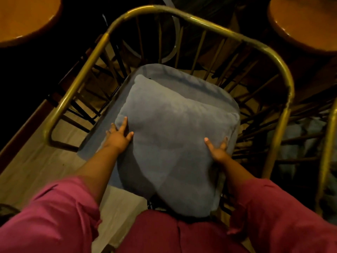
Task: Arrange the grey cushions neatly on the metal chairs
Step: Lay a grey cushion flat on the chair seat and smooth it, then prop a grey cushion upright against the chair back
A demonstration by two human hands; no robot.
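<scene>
Pink sleeves [54, 212], left hand [118, 136] and right hand [218, 152] grip grey cushion [169, 143] edges, brass chair rail [200, 21] encircling closely

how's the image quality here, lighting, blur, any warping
Head view: dim, warm yellowish light with deep black shadow upper left; glare on the brass chair rail; the grey cushion and both hands, left hand and right hand, look soft; the wide-angle lens bows the rail and stretches the pink sleeves at the edges.
</scene>
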